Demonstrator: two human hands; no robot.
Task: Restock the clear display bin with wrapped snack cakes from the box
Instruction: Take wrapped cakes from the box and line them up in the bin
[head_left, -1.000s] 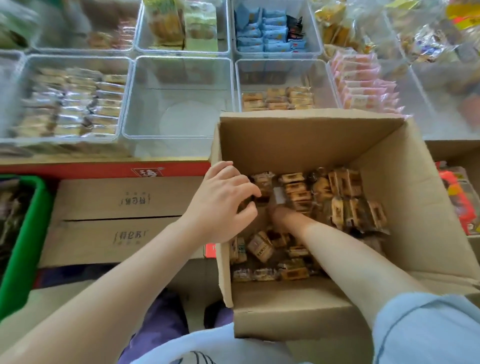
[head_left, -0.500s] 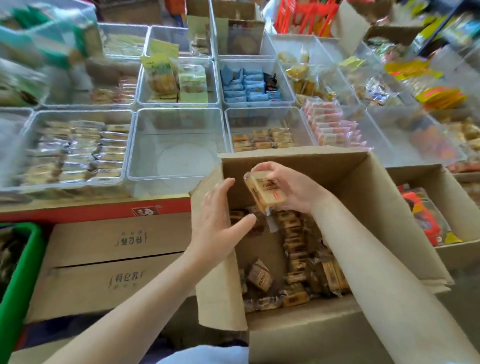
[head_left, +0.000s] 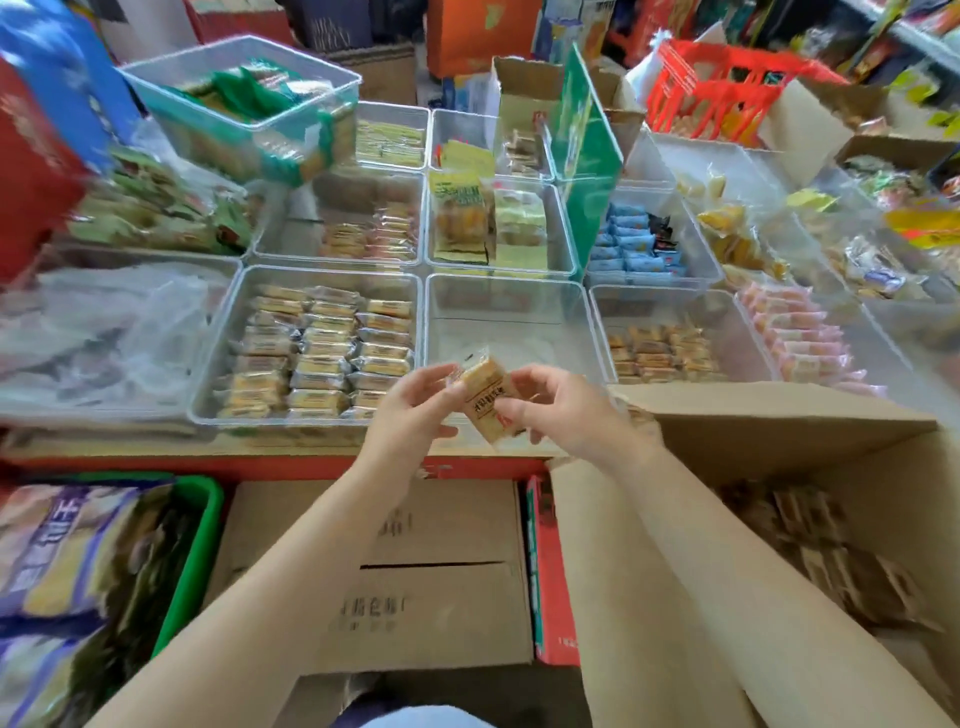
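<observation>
While my left hand (head_left: 410, 415) and right hand (head_left: 558, 410) pinch 1 wrapped snack cake (head_left: 485, 397) between them, the clear display bin (head_left: 511, 312) sits directly beyond my grip.

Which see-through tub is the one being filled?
Start at the open brown cardboard box on the right, then look just past both hands holding a wrapped snack cake. The clear plastic bin there is the middle front one, looking bare while its neighbours hold rows of packets.
</observation>
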